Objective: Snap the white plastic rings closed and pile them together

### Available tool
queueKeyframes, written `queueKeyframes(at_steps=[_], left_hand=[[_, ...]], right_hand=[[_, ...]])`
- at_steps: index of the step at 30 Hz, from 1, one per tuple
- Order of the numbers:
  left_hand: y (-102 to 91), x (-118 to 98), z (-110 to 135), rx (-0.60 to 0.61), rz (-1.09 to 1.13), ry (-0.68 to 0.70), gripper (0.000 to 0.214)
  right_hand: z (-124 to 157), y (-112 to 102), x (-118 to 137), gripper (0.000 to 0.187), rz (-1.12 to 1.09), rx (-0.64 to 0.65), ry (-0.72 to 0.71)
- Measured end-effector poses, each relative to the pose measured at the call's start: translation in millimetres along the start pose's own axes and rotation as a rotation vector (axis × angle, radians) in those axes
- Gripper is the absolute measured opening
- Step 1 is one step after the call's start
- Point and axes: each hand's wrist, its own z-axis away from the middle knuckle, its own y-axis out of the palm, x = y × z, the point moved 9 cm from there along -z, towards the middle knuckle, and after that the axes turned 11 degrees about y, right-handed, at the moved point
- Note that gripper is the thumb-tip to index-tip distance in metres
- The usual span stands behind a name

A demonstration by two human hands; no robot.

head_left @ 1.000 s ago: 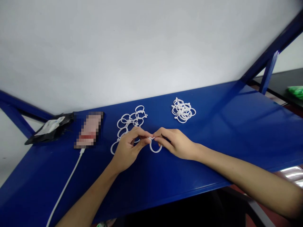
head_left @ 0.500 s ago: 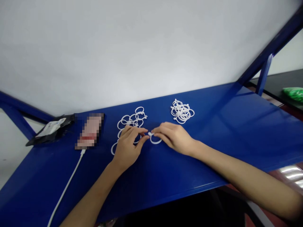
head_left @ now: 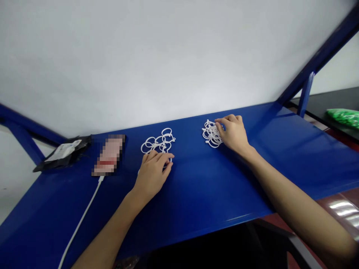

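My left hand point(head_left: 153, 172) lies flat and open on the blue table point(head_left: 196, 194). Its fingertips rest on the near edge of a spread-out group of white plastic loops point(head_left: 158, 142). My right hand point(head_left: 232, 133) is stretched out to a tangled pile of white loops point(head_left: 211, 134) farther back on the right. Its bent fingertips touch the right side of that pile, and I see nothing gripped in them. The two groups of loops lie about a hand's width apart.
A blurred-out phone point(head_left: 109, 155) lies left of the loops, with a white cable point(head_left: 81, 220) running toward the table's near edge. A black packet point(head_left: 63, 152) sits at the far left. A blue diagonal frame post point(head_left: 316, 61) rises at the right, with something green point(head_left: 343, 116) beyond it.
Both hands held one white loop between them at the table's middle. Now the loop is set down by the left group, and my right hand has moved back and right to the tangled pile.
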Motion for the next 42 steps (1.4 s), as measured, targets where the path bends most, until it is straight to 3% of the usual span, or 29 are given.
queueKeyframes(at_steps=[5, 8, 12, 15, 17, 24, 29, 33, 38, 40, 42], left_hand=[[-20.3, 0, -2, -0.166, 0.309, -0.169, 0.02], [-23.1, 9, 2, -0.225, 0.528, -0.307, 0.019], [-9.2, 22, 10, -0.263, 0.932, -0.428, 0.024], [2.2, 25, 11, -0.278, 1.171, -0.433, 0.024], [7.0, 24, 11, -0.276, 1.251, -0.421, 0.023], [11.0, 7, 8, -0.097, 1.066, -0.359, 0.018], [8.1, -10, 4, 0.016, 0.865, -0.257, 0.023], [9.9, -15, 3, 0.05, 0.876, -0.234, 0.024], [2.5, -8, 1, -0.02, 0.673, -0.227, 0.017], [-2.4, -11, -2, -0.049, 0.616, -0.177, 0.011], [-8.8, -11, -4, -0.095, 0.559, -0.147, 0.011]], right_hand=[[12, -19, 27, 0.029, -0.059, -0.082, -0.076], [29, -22, 56, 0.026, -0.194, 0.004, -0.167], [64, -4, 99, 0.026, -0.511, 0.41, -0.264], [87, 16, 115, 0.031, -0.725, 0.746, -0.164], [96, 25, 116, 0.028, -0.819, 0.866, -0.056], [100, 42, 109, 0.022, -1.148, 1.049, 0.22], [96, 40, 107, 0.013, -1.253, 1.011, 0.276], [95, 29, 109, 0.019, -1.063, 0.924, 0.087], [96, 5, 122, 0.019, -0.83, 0.73, -0.257], [100, 4, 126, 0.022, -0.786, 0.742, -0.302], [102, 8, 126, 0.024, -0.774, 0.8, -0.251]])
